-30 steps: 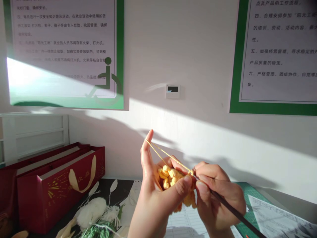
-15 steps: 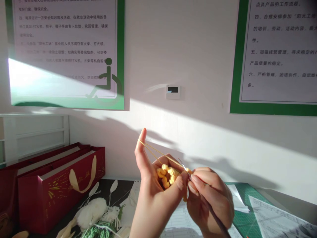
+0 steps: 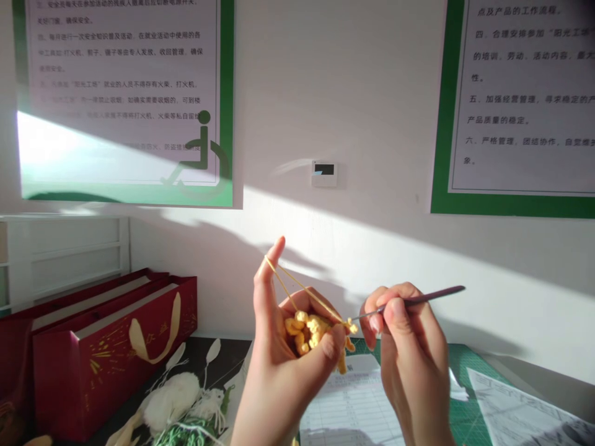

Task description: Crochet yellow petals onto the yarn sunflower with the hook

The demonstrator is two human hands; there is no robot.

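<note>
Now my left hand (image 3: 297,353) has the yellow crochet (image 3: 309,331) pinched under its thumb, the index finger raised with yarn (image 3: 304,288) looped round it. Over on the right, my right hand (image 3: 409,334) grips the hook (image 3: 427,297) between thumb and fingers, its thin tip at the crochet's edge. Both hands are above the printed sheet (image 3: 351,402) and green mat (image 3: 469,409); white yarn (image 3: 171,396) lies to the left, near a red bag (image 3: 116,353).

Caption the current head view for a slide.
Left hand cradling a curled yellow crocheted piece, yellow yarn over one raised finger; right hand holding a dark-handled metal hook at the piece's edge.
</note>
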